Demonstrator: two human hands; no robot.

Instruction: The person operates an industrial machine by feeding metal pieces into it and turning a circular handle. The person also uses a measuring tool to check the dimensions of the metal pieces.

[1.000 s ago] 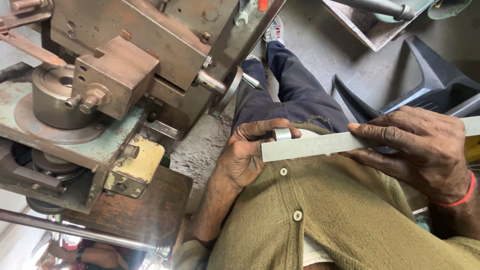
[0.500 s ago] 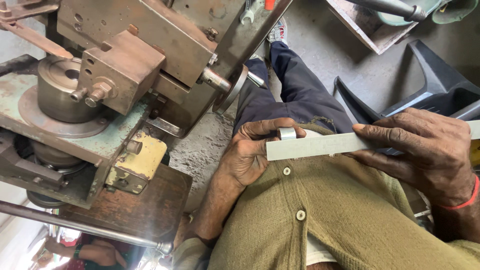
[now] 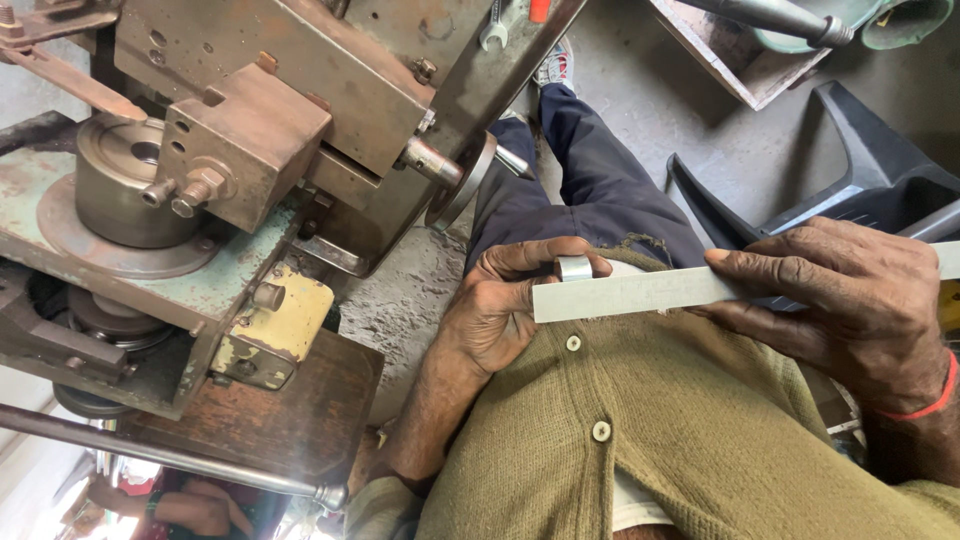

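Note:
My left hand [image 3: 500, 305] pinches a small shiny metal ring [image 3: 574, 267] between thumb and fingers, held against the left end of a flat grey metal ruler [image 3: 640, 292]. My right hand [image 3: 850, 300] grips the ruler farther right, fingers laid over it, with a red thread around the wrist. Both hands hover in front of my olive buttoned cardigan [image 3: 690, 440]. The ruler lies nearly level, and its right end runs out of view.
A rusty lathe [image 3: 260, 130] with tool post, handwheel [image 3: 462, 182] and yellow block [image 3: 275, 325] fills the left. A steel rod [image 3: 170, 458] crosses the lower left. A dark plastic chair [image 3: 860, 170] stands right, a wooden tray [image 3: 740, 50] above. A spanner [image 3: 492, 30] lies on the lathe.
The view has drifted slightly, so the lathe sits lower and more to the right in the picture. Both hands keep the same hold on the ring and ruler.

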